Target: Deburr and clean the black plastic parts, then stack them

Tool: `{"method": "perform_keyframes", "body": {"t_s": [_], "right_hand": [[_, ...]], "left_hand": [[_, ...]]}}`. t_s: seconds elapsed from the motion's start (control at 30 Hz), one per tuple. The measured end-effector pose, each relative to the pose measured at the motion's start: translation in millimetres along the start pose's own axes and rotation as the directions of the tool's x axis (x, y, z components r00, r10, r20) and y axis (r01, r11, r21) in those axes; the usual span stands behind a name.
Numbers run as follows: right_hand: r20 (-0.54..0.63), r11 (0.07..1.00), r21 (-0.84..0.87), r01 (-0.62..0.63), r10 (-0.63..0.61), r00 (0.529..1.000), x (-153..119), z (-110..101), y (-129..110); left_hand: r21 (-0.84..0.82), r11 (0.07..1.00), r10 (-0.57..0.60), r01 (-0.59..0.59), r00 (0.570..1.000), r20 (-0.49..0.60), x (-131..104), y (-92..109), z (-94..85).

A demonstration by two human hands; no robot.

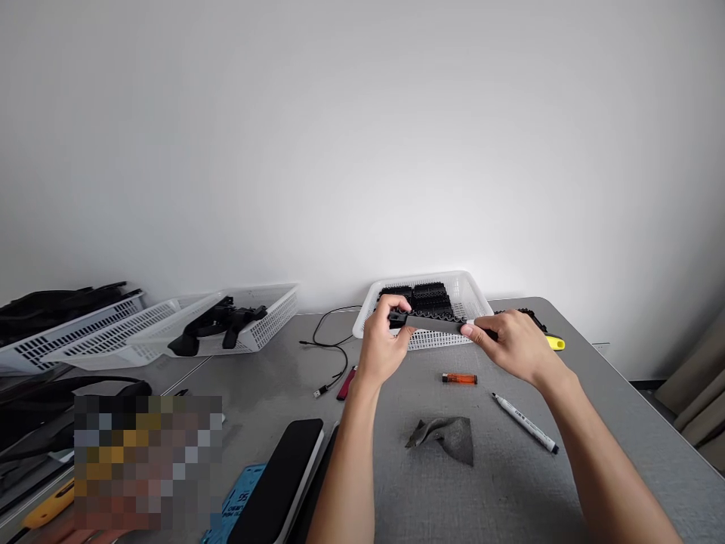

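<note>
Both my hands hold a long flat dark strip level above the grey table. My left hand pinches its left end, where a black block-like part sits. My right hand grips its right end. Just behind the strip stands a white mesh basket with several black plastic parts inside. A crumpled grey cloth lies on the table below my hands.
An orange lighter and a white marker lie near my right arm. A black cable and a red stick lie left. White baskets hold black parts at far left. A black-and-white case lies near the front edge.
</note>
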State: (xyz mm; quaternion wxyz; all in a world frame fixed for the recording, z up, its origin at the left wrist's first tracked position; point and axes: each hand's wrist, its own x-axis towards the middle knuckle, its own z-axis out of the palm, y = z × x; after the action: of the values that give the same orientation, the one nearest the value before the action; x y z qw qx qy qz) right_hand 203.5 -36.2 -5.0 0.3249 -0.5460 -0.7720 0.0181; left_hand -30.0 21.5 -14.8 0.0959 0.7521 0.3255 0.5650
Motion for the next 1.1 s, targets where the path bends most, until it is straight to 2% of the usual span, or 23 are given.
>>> {"method": "perform_keyframes", "body": {"t_s": [0.37, 0.5, 0.6, 0.7, 0.87, 0.97, 1.1], "right_hand": [[0.009, 1.000, 0.024, 0.005, -0.005, 1.000, 1.7, -2.2, 8.7], [0.055, 0.984, 0.172, -0.052, 0.043, 0.998, 1.7, -8.5, 25.5], [-0.006, 0.898, 0.430, -0.092, 0.105, 0.994, 3.8, -8.1, 27.4], [-0.079, 0.760, 0.641, -0.105, 0.202, 0.976, 8.3, 1.9, 13.4], [-0.071, 0.676, 0.723, -0.140, 0.275, 0.959, 15.3, 24.3, -8.9], [-0.046, 0.629, 0.764, -0.142, 0.272, 0.961, 16.6, 31.1, -8.8], [0.016, 0.549, 0.822, -0.149, 0.239, 0.971, 15.6, 32.8, -7.0]], "left_hand": [[-0.015, 1.000, -0.027, 0.028, 0.999, 0.016, -0.1, -1.1, 1.5], [-0.072, 0.991, -0.112, 0.113, 0.993, 0.024, 0.9, -8.0, 0.4], [-0.114, 0.983, -0.146, 0.145, 0.989, -0.007, 1.9, -9.5, 1.9], [-0.171, 0.972, -0.165, 0.162, 0.986, -0.007, 1.9, -3.6, 5.8], [-0.195, 0.963, -0.192, 0.186, 0.981, -0.012, 0.7, 11.1, 15.3], [-0.225, 0.951, -0.222, 0.213, 0.975, -0.014, 0.7, 13.0, 18.1], [-0.348, 0.898, -0.272, 0.268, 0.962, 0.040, 0.8, 8.5, 17.5]]}}
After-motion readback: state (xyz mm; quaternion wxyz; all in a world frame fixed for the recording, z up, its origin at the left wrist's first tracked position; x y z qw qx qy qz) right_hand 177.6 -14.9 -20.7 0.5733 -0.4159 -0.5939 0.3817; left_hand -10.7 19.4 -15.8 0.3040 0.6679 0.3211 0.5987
